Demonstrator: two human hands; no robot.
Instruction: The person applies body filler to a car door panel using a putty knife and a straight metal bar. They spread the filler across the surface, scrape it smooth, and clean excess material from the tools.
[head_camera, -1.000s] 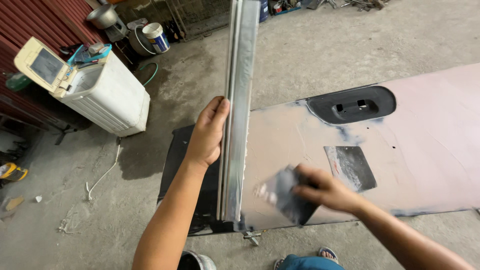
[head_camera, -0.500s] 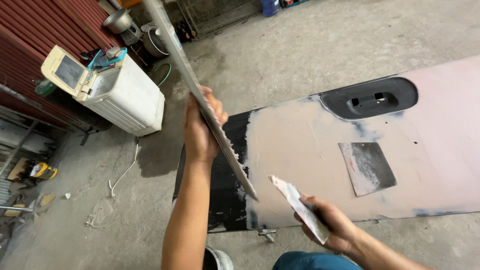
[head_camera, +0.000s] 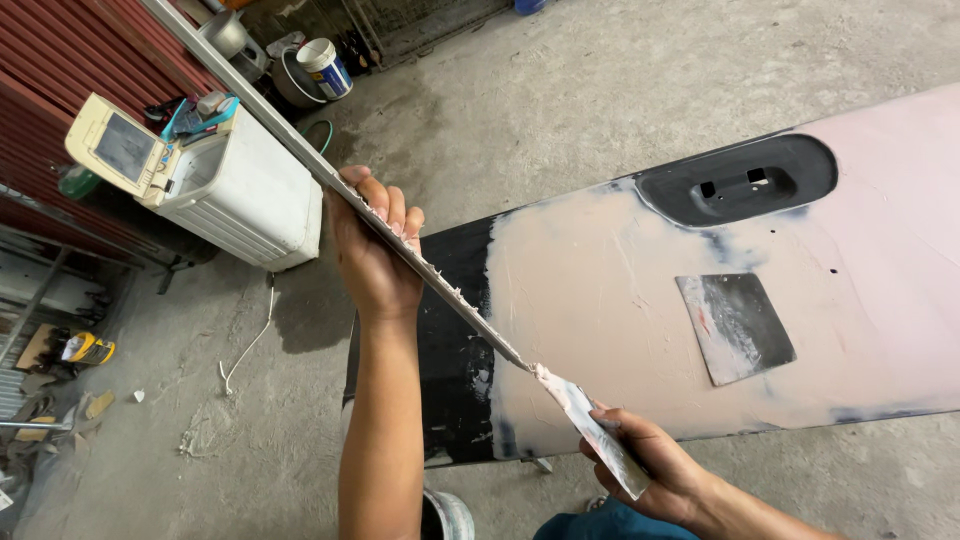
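Since 1 second ago the long metal straightedge (head_camera: 400, 250) has swung from upright to a slant, and the scraper (head_camera: 590, 430) has come off the panel to meet its lower end. At far left a white washing machine (head_camera: 240, 190) stands on the concrete floor (head_camera: 560, 90), a paint can (head_camera: 325, 68) beyond it. The left hand (head_camera: 375, 255) is wrapped around the straightedge near its middle, fingers curled over the top edge — pale filler clings along that edge below the grip. The straightedge's lower tip touches the scraper's blade. The right hand (head_camera: 655, 470) is closed around the scraper's lower part, the blade smeared with filler. Behind both lies the car door panel (head_camera: 620, 290), coated in pinkish filler, its left end black. On it rests 1 dark sheet of sandpaper (head_camera: 735, 325) — below the black handle recess (head_camera: 740, 180).
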